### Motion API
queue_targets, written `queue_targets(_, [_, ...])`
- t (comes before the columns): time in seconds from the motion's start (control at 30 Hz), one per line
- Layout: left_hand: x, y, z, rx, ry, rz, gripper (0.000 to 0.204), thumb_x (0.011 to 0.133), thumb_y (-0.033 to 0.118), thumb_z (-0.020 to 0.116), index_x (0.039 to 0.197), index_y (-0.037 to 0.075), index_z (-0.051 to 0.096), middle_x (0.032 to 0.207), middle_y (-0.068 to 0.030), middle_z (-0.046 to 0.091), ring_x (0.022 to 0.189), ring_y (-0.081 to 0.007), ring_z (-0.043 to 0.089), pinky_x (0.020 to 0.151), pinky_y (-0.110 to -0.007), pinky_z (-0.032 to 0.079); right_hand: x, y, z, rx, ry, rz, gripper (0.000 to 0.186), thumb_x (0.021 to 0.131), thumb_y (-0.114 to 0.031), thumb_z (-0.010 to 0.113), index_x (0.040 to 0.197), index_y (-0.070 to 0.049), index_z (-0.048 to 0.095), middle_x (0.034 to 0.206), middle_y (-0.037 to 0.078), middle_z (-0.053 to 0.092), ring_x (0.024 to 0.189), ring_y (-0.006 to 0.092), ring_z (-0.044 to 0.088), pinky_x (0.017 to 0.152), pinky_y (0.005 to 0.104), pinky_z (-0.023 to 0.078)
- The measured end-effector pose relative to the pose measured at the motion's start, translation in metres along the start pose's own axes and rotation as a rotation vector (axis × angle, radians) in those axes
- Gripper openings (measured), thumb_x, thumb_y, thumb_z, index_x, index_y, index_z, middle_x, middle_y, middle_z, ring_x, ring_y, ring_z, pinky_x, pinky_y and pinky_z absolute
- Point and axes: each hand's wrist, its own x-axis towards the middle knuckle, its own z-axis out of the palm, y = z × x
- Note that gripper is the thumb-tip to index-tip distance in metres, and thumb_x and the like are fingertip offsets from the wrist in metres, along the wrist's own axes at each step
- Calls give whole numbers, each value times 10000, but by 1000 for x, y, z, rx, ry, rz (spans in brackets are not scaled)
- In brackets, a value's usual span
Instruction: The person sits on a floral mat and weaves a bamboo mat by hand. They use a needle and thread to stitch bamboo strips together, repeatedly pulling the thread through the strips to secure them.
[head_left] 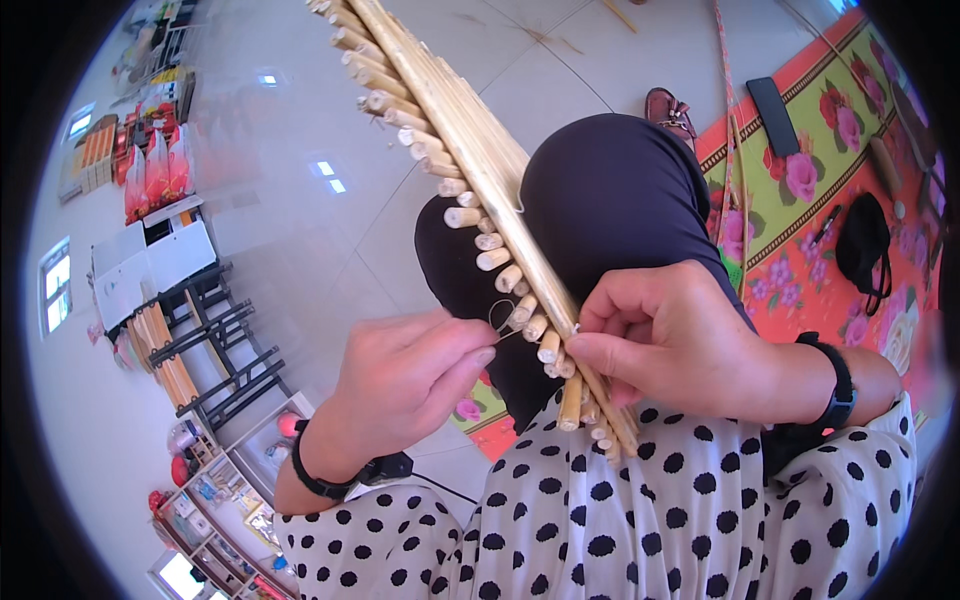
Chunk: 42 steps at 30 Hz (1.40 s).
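Across my lap, slanting from upper left to my waist, lies a woven panel of straw-coloured stalks (470, 105), with a long stalk laid along its edge and cut stalk ends sticking out to the left. My left hand (410, 375) is closed in a pinch on a thin looped wire or cord (503, 318), just left of the stalk ends. My right hand (670, 345) pinches the edge stalk (545, 275) near its lower end, thumb and forefinger pressed on it. Whether its fingertips also hold the cord is hidden.
A flowered mat (800, 190) at the right holds a dark phone (773, 115), a black cap-like item (865, 250) and a pen (826, 225). On the left stand folded black-framed furniture (215, 345), red bags (160, 175) and a shelf unit (215, 500). A shoe (670, 112) shows beyond my knee.
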Motion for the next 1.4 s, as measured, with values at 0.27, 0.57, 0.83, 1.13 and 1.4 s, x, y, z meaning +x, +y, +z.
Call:
queue_targets(0.27, [15, -12, 2, -164, -26, 48, 49, 854, 62, 719, 889, 37, 696, 762, -66, 577, 610, -214, 606, 520, -323, 460, 1, -3, 0, -345, 109, -237, 147, 977, -66, 646, 904, 61, 657, 736, 55, 699, 588, 59, 651, 503, 209, 510])
queue_targets(0.57, [22, -24, 1, -432, -152, 17, 78, 858, 39, 697, 925, -1, 703, 813, -103, 666, 711, -246, 661, 626, -339, 520, 2, -29, -4, -418, 101, -65, 161, 983, -95, 642, 938, 59, 664, 747, 40, 688, 596, 52, 640, 513, 208, 503])
queue_targets(0.83, [21, -21, 7, -397, -90, 28, 82, 836, 47, 706, 914, 21, 707, 794, -100, 650, 704, -271, 647, 613, -345, 514, -6, -22, -2, -310, 94, -66, 177, 952, -39, 668, 1107, 47, 658, 798, 26, 685, 638, 40, 646, 561, 189, 527])
queue_targets(1.13, [18, -16, 5, -295, -75, 46, 91, 836, 44, 692, 925, 37, 707, 785, -86, 625, 666, -273, 631, 582, -365, 501, -11, 6, 6, -238, 150, -209, 391, 882, -71, 772, 1230, 21, 620, 786, 38, 692, 629, 49, 631, 575, 219, 526])
queue_targets(1.4, [14, -16, 11, -511, -58, -74, 78, 838, 0, 702, 914, 19, 699, 765, -72, 617, 634, -235, 618, 559, -332, 476, -9, 22, 4, -240, 146, -388, 479, 856, -19, 778, 1314, -30, 637, 844, 48, 690, 688, 77, 648, 589, 229, 528])
